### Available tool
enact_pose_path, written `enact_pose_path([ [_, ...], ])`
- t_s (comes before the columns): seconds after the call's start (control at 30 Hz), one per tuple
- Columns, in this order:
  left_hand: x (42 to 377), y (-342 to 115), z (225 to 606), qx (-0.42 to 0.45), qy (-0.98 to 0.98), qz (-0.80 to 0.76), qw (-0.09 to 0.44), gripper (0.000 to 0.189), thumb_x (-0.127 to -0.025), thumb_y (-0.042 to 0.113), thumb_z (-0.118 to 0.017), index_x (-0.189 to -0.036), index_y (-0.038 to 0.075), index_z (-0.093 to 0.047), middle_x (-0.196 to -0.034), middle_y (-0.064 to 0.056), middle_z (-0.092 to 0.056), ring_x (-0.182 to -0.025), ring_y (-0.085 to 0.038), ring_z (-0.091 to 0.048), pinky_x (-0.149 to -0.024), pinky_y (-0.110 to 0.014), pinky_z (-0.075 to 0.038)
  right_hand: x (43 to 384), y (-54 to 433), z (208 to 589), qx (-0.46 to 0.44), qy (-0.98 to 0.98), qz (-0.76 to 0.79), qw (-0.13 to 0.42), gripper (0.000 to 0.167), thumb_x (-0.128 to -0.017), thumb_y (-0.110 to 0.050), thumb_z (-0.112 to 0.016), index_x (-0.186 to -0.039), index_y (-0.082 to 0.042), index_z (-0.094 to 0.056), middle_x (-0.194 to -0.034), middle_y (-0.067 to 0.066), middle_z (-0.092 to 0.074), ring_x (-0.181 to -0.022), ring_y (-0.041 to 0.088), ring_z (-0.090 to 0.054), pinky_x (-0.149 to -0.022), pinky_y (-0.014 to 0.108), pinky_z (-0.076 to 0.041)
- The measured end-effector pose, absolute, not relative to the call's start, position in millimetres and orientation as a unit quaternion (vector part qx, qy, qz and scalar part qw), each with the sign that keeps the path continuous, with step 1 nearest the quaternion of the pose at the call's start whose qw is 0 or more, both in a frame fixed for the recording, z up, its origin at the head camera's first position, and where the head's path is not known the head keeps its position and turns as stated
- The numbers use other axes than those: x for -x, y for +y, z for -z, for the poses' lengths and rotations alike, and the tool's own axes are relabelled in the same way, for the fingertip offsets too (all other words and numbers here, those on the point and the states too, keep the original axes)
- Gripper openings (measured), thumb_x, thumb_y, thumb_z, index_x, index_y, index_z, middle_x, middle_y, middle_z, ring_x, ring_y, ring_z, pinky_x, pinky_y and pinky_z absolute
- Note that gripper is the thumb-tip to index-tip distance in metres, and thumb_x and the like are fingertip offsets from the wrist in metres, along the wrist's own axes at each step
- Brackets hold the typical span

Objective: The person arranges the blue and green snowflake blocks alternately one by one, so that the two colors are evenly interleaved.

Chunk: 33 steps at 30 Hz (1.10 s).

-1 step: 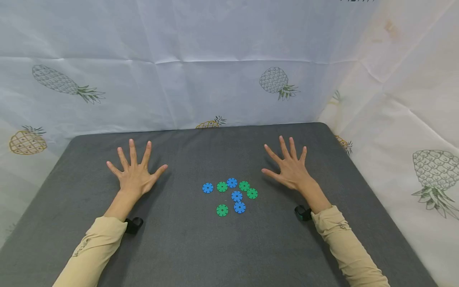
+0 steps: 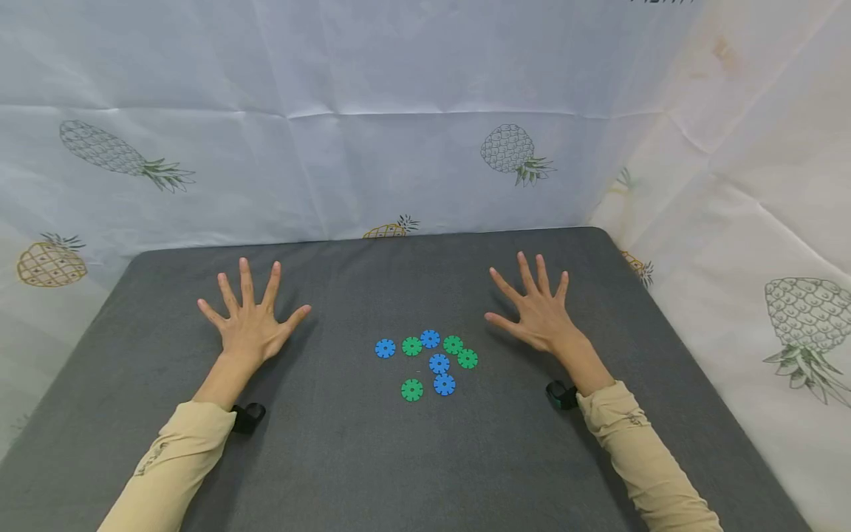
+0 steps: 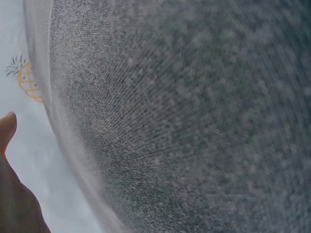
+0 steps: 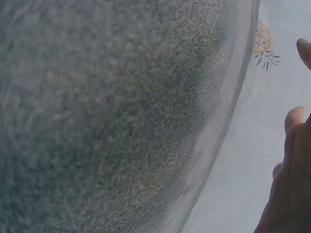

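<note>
Small flat discs with notched rims lie in a loose cluster mid-table, several blue and several green. One blue disc (image 2: 385, 349) sits at the cluster's left end, and a green disc (image 2: 468, 359) at its right end. The lowest green disc (image 2: 412, 390) lies beside another blue disc (image 2: 445, 384). To the left of them is my left hand (image 2: 251, 329), fingers straight and spread, palm down, holding nothing. My right hand (image 2: 541, 321) is spread the same way on the other side, nearer the discs. Each wrist view shows only part of its hand, at the frame's edge.
A dark grey cloth covers the table (image 2: 346, 458). Behind its far edge hangs a white curtain (image 2: 372, 170) printed with pineapples, and similar cloth (image 2: 744, 236) hangs along the right side. Black straps sit at both wrists.
</note>
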<state>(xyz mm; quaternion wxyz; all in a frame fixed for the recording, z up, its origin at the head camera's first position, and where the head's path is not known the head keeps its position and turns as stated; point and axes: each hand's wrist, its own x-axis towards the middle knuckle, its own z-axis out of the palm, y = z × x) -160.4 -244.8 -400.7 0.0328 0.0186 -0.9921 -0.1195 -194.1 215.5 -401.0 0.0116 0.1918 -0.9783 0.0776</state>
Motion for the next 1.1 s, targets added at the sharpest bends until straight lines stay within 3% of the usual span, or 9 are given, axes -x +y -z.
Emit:
enact_pose_path([
  [0.37, 157.3, -245.8, 402.1, -0.011, -0.991, 0.131, 0.033, 0.089, -0.09, 0.073, -0.034, -0.149, 0.036, 0.02, -0.149, -0.006, 0.04, -0.132, -0.04, 0.038, -0.092, -0.074, 0.021, 188.9, 216.4, 400.3, -0.186, -0.979, -0.076, 0.01, 0.083, -0.09, -0.068, -0.044, -0.156, -0.028, -0.013, -0.157, 0.009, 0.021, -0.14, 0.032, 0.028, -0.1, 0.072, 0.013],
  [0.67, 153.2, -248.0, 402.7, -0.006, -0.989, 0.14, 0.035, 0.089, -0.09, 0.073, -0.034, -0.15, 0.035, 0.02, -0.15, -0.009, 0.037, -0.132, -0.042, 0.036, -0.091, -0.076, 0.021, 189.4, 218.5, 397.8, -0.194, -0.977, -0.072, 0.043, 0.083, -0.089, -0.072, -0.04, -0.155, -0.03, -0.014, -0.158, 0.011, 0.016, -0.141, 0.034, 0.023, -0.101, 0.072, 0.01],
  [1.1, 148.5, -248.2, 398.4, 0.012, -0.99, 0.138, 0.013, 0.09, -0.089, 0.074, -0.034, -0.15, 0.035, 0.02, -0.151, -0.011, 0.036, -0.132, -0.043, 0.035, -0.09, -0.075, 0.023, 181.1, 217.3, 393.4, -0.184, -0.98, -0.07, 0.04, 0.081, -0.09, -0.067, -0.044, -0.156, -0.029, -0.015, -0.159, 0.012, 0.015, -0.142, 0.033, 0.023, -0.102, 0.072, 0.008],
])
